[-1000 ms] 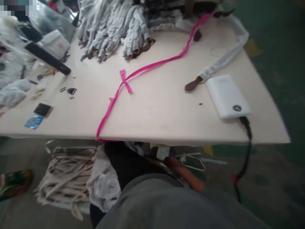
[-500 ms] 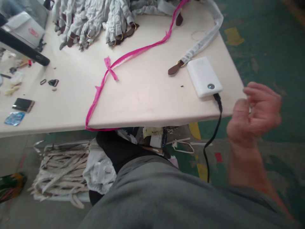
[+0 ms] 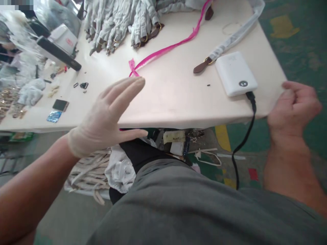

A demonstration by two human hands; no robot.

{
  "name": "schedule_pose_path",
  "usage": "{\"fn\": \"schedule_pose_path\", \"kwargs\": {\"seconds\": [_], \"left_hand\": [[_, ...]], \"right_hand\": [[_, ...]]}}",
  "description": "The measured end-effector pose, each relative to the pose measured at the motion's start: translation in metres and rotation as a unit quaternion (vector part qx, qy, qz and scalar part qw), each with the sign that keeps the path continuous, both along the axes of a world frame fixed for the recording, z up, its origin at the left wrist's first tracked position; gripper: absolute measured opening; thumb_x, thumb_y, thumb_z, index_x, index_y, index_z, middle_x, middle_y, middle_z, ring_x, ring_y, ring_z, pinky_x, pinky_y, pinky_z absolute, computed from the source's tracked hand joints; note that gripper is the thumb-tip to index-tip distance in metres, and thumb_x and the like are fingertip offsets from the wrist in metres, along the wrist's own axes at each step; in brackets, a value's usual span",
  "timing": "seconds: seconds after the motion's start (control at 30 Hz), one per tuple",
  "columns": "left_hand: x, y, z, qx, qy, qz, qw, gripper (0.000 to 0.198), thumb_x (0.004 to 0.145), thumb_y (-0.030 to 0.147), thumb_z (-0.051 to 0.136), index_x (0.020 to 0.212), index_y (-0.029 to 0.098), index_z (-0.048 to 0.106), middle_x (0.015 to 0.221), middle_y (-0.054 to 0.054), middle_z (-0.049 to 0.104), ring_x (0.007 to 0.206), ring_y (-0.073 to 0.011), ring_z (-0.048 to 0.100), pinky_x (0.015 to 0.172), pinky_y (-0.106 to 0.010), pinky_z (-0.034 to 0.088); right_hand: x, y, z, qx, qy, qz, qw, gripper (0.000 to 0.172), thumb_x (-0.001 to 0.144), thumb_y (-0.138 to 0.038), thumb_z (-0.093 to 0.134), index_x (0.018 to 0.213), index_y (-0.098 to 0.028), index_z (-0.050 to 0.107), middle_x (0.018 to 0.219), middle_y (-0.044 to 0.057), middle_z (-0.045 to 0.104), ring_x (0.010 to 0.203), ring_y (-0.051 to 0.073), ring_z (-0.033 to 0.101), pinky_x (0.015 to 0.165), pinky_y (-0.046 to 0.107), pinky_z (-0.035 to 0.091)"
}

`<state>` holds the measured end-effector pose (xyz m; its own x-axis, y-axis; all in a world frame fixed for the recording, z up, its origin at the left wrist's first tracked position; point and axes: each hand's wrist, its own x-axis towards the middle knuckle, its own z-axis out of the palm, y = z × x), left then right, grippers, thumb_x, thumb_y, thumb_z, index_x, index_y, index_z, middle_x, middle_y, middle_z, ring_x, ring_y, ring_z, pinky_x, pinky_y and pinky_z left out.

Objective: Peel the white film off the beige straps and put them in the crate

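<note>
At the near edge of the worktop [image 3: 168,92], the left hand [image 3: 99,117], wearing a pale glove, is hovering with fingers and thumb spread; its grip is standing released. The pink ribbon [image 3: 176,45] is running down from the far side to a knot just beyond those fingertips, then disappearing behind the hand; can't tell whether the two are touching.

At the right corner, the bare right hand [image 3: 293,105] is curling its fingers beside the worktop edge; whether its grip is clenching on anything, can't tell. The white device [image 3: 235,73] is lying nearby, left of that hand, with a black cable [image 3: 246,136] hanging from its near end over the edge. A brown tab [image 3: 201,65] is pointing left just beside the device, joining a pale strap [image 3: 237,32] by a ring.

Toward the back, grey-white straps [image 3: 120,23] are lying heaped, brown ends facing forward. Left of the ribbon, a black buckle [image 3: 84,85] is resting; nearer the front edge, a dark flat case [image 3: 60,105] is sitting right by a blue packet [image 3: 54,116]. Below the worktop, beige strips [image 3: 88,170] are piling up.
</note>
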<state>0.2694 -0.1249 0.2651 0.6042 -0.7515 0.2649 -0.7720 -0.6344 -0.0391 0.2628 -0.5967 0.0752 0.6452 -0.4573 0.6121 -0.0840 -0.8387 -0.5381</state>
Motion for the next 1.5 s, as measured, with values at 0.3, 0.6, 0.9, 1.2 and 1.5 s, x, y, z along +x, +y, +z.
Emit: {"fn": "schedule_pose_path", "kwargs": {"seconds": [0.3,0.6,0.9,1.2,1.5], "left_hand": [[0.087,-0.017,-0.12,0.079,0.095,0.022,0.992,0.114,0.068,0.062,0.079,0.159,0.02,0.025,0.161,-0.019,0.032,0.148,-0.0398,0.03,0.122,-0.055,0.024],[0.076,-0.021,-0.147,0.022,0.07,0.043,0.996,0.097,0.07,0.053,0.077,0.154,0.024,0.037,0.161,-0.014,0.035,0.149,-0.0375,0.03,0.122,-0.055,0.025],[0.076,-0.021,-0.148,0.013,0.069,0.039,0.997,0.095,0.071,0.054,0.074,0.153,0.025,0.038,0.16,-0.014,0.036,0.148,-0.0374,0.03,0.122,-0.055,0.025],[0.076,-0.021,-0.149,-0.021,0.103,0.033,0.994,0.091,0.071,0.05,0.074,0.151,0.024,0.042,0.16,-0.013,0.037,0.148,-0.0382,0.028,0.122,-0.055,0.021],[0.072,-0.019,-0.146,-0.058,0.071,0.013,0.996,0.082,0.078,0.063,0.057,0.146,0.019,0.05,0.154,-0.008,0.046,0.145,-0.0325,0.037,0.124,-0.049,0.023]], "right_hand": [[0.008,0.019,0.003,0.021,-0.047,-0.031,0.998,0.032,0.098,-0.007,0.043,0.105,-0.005,0.074,0.105,0.016,0.074,0.102,0.022,0.069,0.091,0.035,0.051],[0.015,0.011,-0.01,-0.005,-0.104,-0.015,0.994,0.033,0.097,-0.01,0.039,0.097,-0.006,0.071,0.1,0.015,0.072,0.096,0.021,0.068,0.086,0.035,0.049],[0.016,0.002,-0.019,-0.033,-0.136,0.017,0.99,0.037,0.101,-0.021,0.034,0.099,-0.007,0.069,0.101,0.016,0.071,0.097,0.023,0.068,0.088,0.038,0.048],[0.019,0.004,-0.013,0.003,-0.096,-0.021,0.995,0.038,0.096,-0.014,0.025,0.092,-0.014,0.064,0.098,0.019,0.068,0.096,0.026,0.064,0.091,0.042,0.045],[0.025,0.009,-0.009,0.081,-0.114,-0.052,0.989,0.045,0.093,-0.027,0.015,0.078,-0.025,0.057,0.097,0.021,0.068,0.094,0.026,0.06,0.091,0.045,0.041]]}}
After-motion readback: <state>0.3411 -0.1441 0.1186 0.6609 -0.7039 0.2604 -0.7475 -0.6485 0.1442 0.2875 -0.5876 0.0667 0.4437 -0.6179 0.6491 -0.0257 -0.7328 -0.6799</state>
